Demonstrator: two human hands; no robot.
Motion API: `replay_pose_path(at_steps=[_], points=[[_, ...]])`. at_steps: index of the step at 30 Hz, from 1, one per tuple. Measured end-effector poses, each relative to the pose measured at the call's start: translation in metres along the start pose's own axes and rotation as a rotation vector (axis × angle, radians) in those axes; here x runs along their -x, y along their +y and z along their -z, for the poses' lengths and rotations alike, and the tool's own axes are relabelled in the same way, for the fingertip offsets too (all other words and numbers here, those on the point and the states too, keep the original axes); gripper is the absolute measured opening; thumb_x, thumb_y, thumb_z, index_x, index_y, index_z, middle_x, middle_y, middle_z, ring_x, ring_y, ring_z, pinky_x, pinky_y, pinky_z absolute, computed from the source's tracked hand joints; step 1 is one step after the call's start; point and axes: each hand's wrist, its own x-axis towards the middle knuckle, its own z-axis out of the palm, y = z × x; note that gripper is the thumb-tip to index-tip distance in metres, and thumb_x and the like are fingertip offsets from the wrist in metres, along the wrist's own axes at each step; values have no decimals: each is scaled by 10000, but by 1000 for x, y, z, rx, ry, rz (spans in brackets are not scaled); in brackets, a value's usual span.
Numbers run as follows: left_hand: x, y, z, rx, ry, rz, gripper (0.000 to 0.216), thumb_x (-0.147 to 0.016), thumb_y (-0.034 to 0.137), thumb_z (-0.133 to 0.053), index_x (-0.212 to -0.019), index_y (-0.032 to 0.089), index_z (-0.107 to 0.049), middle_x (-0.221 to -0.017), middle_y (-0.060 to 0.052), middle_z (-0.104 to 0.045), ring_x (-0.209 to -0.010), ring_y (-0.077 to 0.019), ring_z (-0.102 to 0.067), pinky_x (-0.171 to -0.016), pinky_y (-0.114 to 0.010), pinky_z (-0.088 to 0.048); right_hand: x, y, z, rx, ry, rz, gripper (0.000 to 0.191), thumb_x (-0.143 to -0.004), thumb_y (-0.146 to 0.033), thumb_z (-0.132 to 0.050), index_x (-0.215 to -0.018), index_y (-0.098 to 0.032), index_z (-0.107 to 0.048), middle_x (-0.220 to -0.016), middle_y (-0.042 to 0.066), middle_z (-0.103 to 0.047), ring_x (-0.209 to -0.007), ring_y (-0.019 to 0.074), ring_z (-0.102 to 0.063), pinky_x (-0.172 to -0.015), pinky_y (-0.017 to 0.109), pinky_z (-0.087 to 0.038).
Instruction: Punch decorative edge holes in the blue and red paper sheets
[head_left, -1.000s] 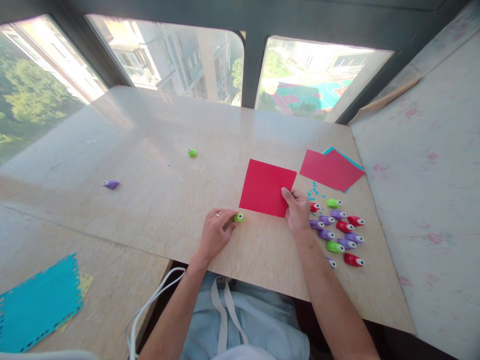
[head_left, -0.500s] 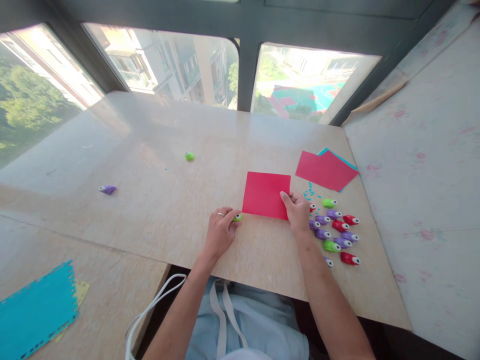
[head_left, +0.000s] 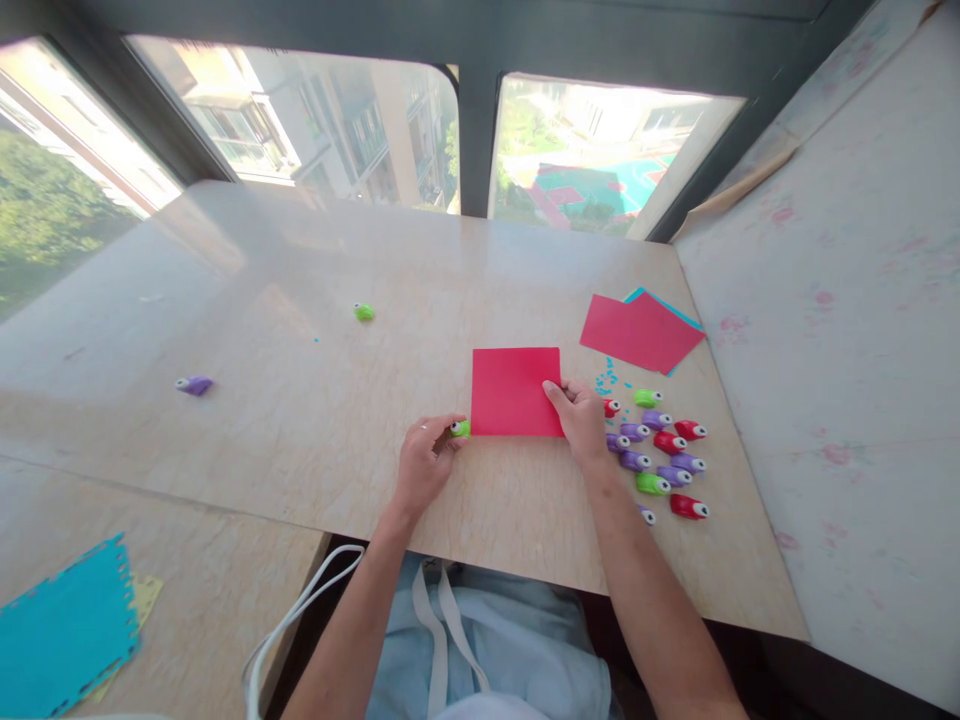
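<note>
My left hand (head_left: 427,457) is closed around a small green craft punch (head_left: 460,429) with a white-and-black eye-like button. The punch sits at the lower left corner of a red sheet of paper (head_left: 514,390); whether the corner is inside its slot I cannot make out. On the right edge of that sheet, my right hand (head_left: 583,418) pinches it, thumb on top and fingers beneath. Just beyond the right hand lie several punches, among them a red punch (head_left: 691,508), a purple punch (head_left: 635,460) and a green punch (head_left: 652,484).
More red and blue sheets (head_left: 641,332) lie at the back right, with blue paper bits (head_left: 609,378) near them. A green punch (head_left: 364,312) and a purple punch (head_left: 195,385) stand apart on the left. Blue sheets with punched edges (head_left: 71,630) occupy the lower left, near a white cable (head_left: 300,605).
The red sheet has turned slightly, its lower edge now nearly level. My left fingers have shifted on the green punch, showing more of its button. The whole view has moved a little.
</note>
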Motion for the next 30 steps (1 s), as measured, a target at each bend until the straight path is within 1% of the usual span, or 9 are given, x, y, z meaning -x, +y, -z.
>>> replay_pose_path(at_steps=[3, 8, 11, 16, 24, 30], points=[[0, 1, 1, -9, -8, -11, 221, -862, 178, -621, -1068, 228, -684, -848, -35, -702, -824, -188, -623, -766, -325, -494, 2, -4, -1, 28, -26, -3, 399, -771, -545, -654, -881, -169, -728, -732, 32, -726, -661, 206, -641, -583, 290, -472], [0, -1, 1, -41, -22, -32, 223, -859, 172, -631, -1069, 227, -681, -905, -40, -723, -869, -197, -623, -806, -344, -483, 2, -4, -1, 69, -16, 25, 392, -785, -532, -639, -880, -164, -734, -731, 36, -722, -665, 206, -639, -593, 291, -467], [1, -1, 0, -47, -18, -35, 220, -858, 180, -636, -1069, 227, -680, -905, -40, -723, -873, -201, -626, -815, -350, -481, 1, -2, 0, 73, -14, 23, 380, -790, -525, -637, -888, -171, -737, -760, 43, -735, -685, 216, -654, -617, 303, -483], [0, -2, 0, -55, -7, -49, 212, -854, 180, -645, -1058, 225, -679, -894, -35, -724, -866, -200, -630, -815, -349, -480, 1, -1, 0, 145, 16, 50, 387, -793, -529, -632, -869, -164, -737, -761, 49, -740, -687, 220, -655, -628, 305, -481], [0, -1, 0, -99, -18, -76, 201, -858, 210, -648, -1056, 236, -673, -947, -42, -732, -893, -210, -646, -833, -370, -474, 2, -3, 0, 111, 4, 35, 396, -783, -539, -634, -883, -168, -732, -754, 49, -738, -687, 223, -656, -614, 298, -474], [0, 1, 1, -118, -39, -80, 203, -867, 212, -634, -1063, 242, -677, -991, -46, -735, -939, -221, -645, -864, -394, -473, 4, -3, -5, 136, 13, 73, 372, -788, -522, -629, -864, -172, -730, -786, 53, -746, -722, 226, -666, -655, 304, -480]])
